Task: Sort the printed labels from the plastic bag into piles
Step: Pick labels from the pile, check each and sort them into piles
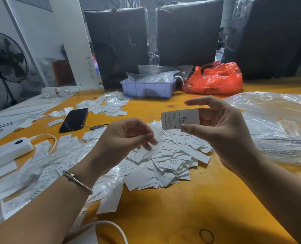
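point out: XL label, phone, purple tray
XL label [180,118], head view, on its printed face.
phone [74,119], head view, middle of its dark screen.
purple tray [147,89], head view, on its front wall.

We see soft, even indoor light, dim toward the back where the dark wrapped bundles [118,46] lose detail. Just below the left hand [126,136] fingers, the clear plastic is smeared by motion blur. The label [179,118] between the right hand [222,127] fingers reads sharply. Glare whitens the plastic bag [276,120] beyond those fingers. Edges bow with wide-angle distortion.
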The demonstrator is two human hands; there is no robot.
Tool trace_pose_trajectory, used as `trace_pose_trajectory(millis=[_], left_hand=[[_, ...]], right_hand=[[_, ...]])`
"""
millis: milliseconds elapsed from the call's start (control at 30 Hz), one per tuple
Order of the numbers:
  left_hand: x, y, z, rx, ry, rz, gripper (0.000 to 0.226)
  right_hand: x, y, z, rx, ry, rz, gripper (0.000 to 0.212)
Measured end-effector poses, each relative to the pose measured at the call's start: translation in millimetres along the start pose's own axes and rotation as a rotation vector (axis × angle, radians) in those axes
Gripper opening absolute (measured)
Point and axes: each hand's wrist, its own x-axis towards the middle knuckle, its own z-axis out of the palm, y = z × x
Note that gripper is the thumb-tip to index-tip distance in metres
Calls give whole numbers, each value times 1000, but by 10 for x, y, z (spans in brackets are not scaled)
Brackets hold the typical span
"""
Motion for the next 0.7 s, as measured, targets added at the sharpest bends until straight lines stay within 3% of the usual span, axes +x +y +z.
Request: trace_pose_trajectory(millis=[233, 500, 700], left_hand=[[-4, 0, 3, -4, -8, -2, 19], [-24, 34, 18, -59, 10, 2, 32], [-38, 65, 38, -56, 16, 13, 34]], right_hand=[[3, 10, 0, 11, 3, 3, 45], [39, -17, -33, 74, 69, 3, 14], [16, -19, -13, 44, 31, -39, 13]])
